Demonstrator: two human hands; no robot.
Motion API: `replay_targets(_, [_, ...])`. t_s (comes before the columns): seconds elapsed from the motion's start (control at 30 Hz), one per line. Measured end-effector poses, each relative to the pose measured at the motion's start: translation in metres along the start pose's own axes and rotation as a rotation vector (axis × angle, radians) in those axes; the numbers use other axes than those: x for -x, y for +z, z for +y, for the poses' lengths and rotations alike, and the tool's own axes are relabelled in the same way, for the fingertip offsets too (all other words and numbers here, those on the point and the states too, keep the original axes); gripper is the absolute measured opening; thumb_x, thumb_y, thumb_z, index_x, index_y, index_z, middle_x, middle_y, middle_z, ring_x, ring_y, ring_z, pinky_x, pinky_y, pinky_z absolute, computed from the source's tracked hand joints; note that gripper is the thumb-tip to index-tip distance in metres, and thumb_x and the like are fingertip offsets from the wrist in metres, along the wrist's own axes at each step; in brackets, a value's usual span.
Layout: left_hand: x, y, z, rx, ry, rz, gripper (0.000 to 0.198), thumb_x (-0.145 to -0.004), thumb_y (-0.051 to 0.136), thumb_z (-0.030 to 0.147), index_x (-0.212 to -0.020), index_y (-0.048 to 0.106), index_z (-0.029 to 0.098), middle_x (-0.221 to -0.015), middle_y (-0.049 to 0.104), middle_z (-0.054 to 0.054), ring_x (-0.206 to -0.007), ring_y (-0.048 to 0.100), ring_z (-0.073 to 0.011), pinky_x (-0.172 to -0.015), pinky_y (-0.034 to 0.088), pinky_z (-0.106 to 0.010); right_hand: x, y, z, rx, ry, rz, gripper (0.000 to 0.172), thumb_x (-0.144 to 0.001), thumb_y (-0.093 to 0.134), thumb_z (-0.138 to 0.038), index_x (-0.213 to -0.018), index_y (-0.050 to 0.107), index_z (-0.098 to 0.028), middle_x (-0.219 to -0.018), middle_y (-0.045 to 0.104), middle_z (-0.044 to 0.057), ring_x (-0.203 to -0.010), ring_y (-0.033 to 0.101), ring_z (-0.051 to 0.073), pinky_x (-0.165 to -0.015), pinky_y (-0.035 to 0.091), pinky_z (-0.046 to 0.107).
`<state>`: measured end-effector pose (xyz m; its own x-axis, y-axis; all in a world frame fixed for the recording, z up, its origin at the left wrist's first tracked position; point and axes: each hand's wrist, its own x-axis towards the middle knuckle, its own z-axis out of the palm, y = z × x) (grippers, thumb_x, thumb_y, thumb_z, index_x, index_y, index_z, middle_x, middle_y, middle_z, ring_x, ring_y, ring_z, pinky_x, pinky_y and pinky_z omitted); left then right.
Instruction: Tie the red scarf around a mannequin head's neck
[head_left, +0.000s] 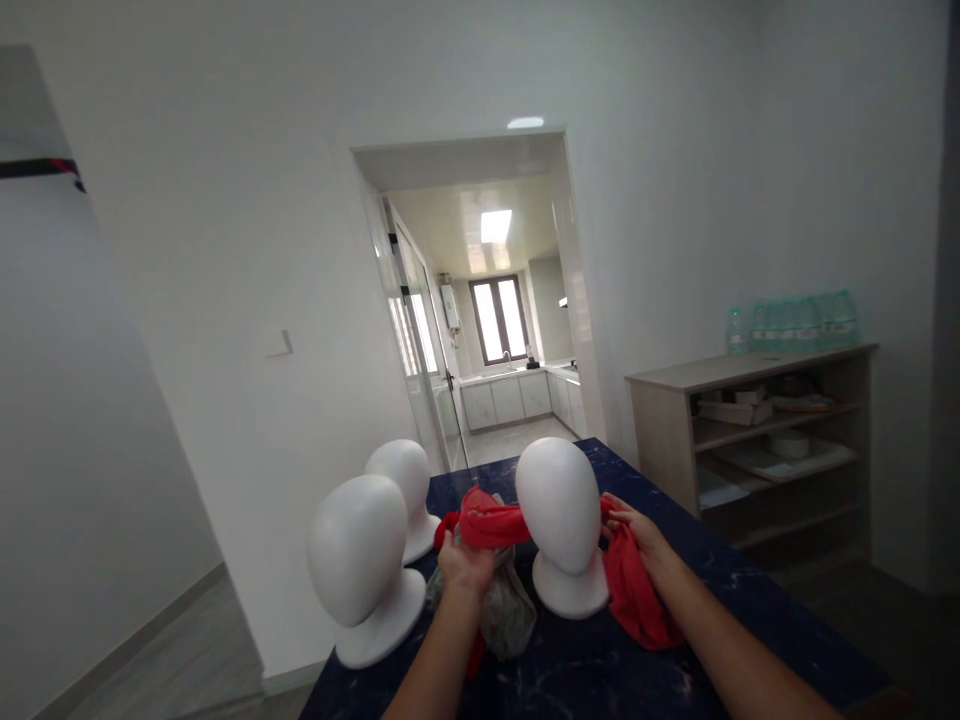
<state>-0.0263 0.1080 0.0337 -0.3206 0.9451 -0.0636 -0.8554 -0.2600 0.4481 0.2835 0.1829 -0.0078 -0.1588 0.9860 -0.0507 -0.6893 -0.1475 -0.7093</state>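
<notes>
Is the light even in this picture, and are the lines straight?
Head view: the window and ceiling light glare white while the near room is dimmer; the shelf leans from lens distortion; the left hand and right hand on the cloth look slightly soft.

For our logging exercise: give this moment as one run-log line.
left hand: grips red scarf | right hand: grips scarf | scarf: passes behind rightmost mannequin head | grey cloth: on table
</notes>
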Motion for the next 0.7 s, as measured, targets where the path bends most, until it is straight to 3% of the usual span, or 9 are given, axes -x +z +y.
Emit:
replay_targets(0.13, [0.035, -0.021, -0.020, -0.041, -0.033, 0.096, 0.018, -0.089, 0.049, 0.019, -0.086, 0.067, 0.023, -0.069, 0.069, -0.002, -0.067, 0.073, -0.0197, -0.082, 0.063, -0.039, 0.005, -0.002, 0.014, -0.003, -0.006, 0.023, 0.055, -0.062, 0.071, -0.003, -0.113, 0.068, -0.023, -0.084, 0.079, 0.002, -0.068, 0.075, 0.018, -0.069, 0.064, 0.033])
replay_targets(0.27, [0.069, -0.029, -0.042, -0.103, -0.102, 0.097, 0.008, -0.080, 0.059, 0.018, -0.081, 0.067, 0.021, -0.066, 0.068, -0.002, -0.060, 0.070, -0.0190, -0.073, 0.064, -0.037, 0.007, 0.001, 0.026, 0.014, -0.038, 0.058, 0.059, -0.059, 0.070, -0.003, -0.114, 0.066, -0.022, -0.075, 0.076, 0.000, -0.059, 0.071, 0.018, -0.060, 0.060, 0.031])
replay_targets(0.4, [0.091, -0.025, -0.066, -0.356, -0.203, -0.093, 0.015, -0.077, 0.065, 0.030, -0.083, 0.076, 0.020, -0.081, 0.078, -0.011, -0.074, 0.077, -0.0276, -0.076, 0.065, -0.043, 0.005, 0.007, 0.036, 0.051, -0.105, 0.128, 0.068, -0.053, 0.067, -0.002, -0.116, 0.063, -0.024, -0.076, 0.076, -0.002, -0.065, 0.073, 0.018, -0.058, 0.058, 0.027])
replay_targets(0.53, [0.099, -0.015, -0.092, -0.624, -0.278, -0.319, 0.026, -0.065, 0.077, 0.031, -0.089, 0.080, 0.020, -0.087, 0.081, -0.015, -0.094, 0.078, -0.0385, -0.091, 0.062, -0.054, 0.004, 0.011, 0.041, 0.128, -0.149, 0.166, 0.072, -0.048, 0.063, -0.004, -0.118, 0.062, -0.025, -0.070, 0.073, -0.004, -0.053, 0.066, 0.016, -0.049, 0.051, 0.025])
replay_targets(0.6, [0.099, -0.012, -0.102, -0.668, -0.256, -0.357, 0.034, -0.058, 0.082, 0.023, -0.092, 0.080, 0.018, -0.092, 0.082, -0.017, -0.101, 0.077, -0.0401, -0.098, 0.059, -0.054, 0.006, 0.013, 0.040, 0.176, -0.172, 0.159, 0.072, -0.048, 0.061, -0.006, -0.118, 0.064, -0.026, -0.069, 0.072, -0.005, -0.049, 0.062, 0.016, -0.047, 0.049, 0.025])
replay_targets(0.7, [0.102, -0.008, -0.111, -0.721, -0.149, -0.367, 0.039, -0.059, 0.082, 0.022, -0.098, 0.081, 0.022, -0.103, 0.082, -0.014, -0.115, 0.073, -0.0397, -0.109, 0.052, -0.052, 0.014, 0.014, 0.035, 0.246, -0.203, 0.117, 0.071, -0.049, 0.062, -0.007, -0.117, 0.067, -0.027, -0.081, 0.077, -0.003, -0.057, 0.066, 0.017, -0.053, 0.052, 0.028])
